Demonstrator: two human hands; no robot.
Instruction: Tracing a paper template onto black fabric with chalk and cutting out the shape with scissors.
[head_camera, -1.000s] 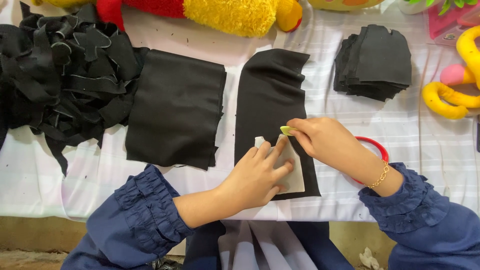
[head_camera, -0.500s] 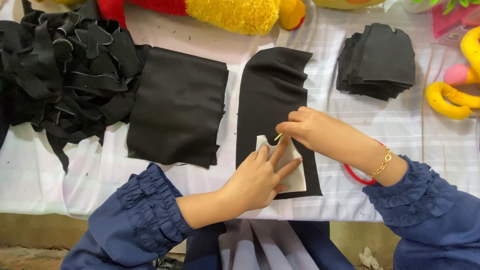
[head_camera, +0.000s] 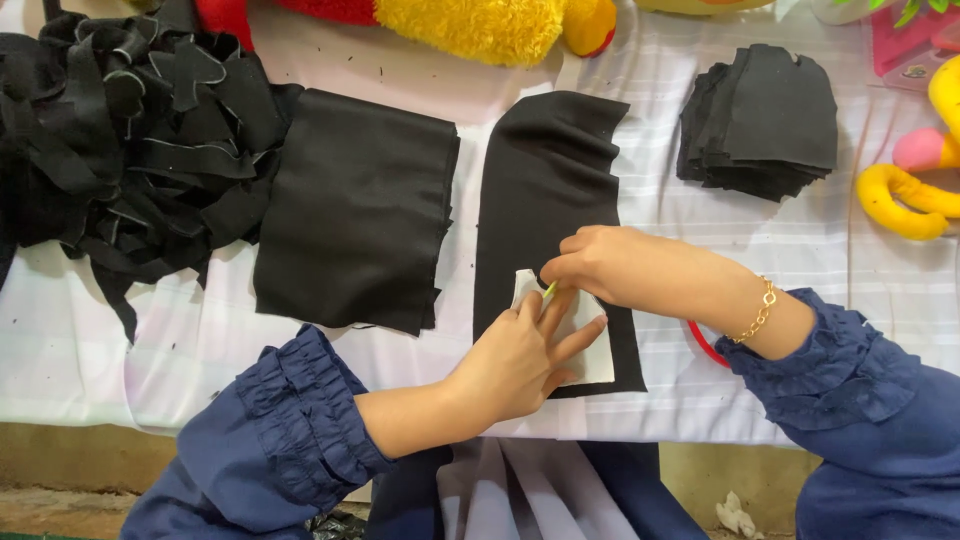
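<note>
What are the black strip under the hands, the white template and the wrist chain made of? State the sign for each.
Black strip: woven cloth, matte; it ripples and frays.
White template: probably paper or thin card, flat with crisp edges.
Wrist chain: gold-coloured metal, it seems; shiny links.

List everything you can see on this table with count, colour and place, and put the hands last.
Fabric strip: one, black, centre, under the hands.
Paper template: one, white, on the strip's near end.
Folded fabric: one, black, left of the strip.
Scrap pile: one heap, black, far left.
Cut pieces stack: one, black, upper right.
Plush toy: one, yellow and red, top edge.
Tablecloth: one, white.
Left hand: pressing the template.
Right hand: pinching a small yellow marker.
</note>
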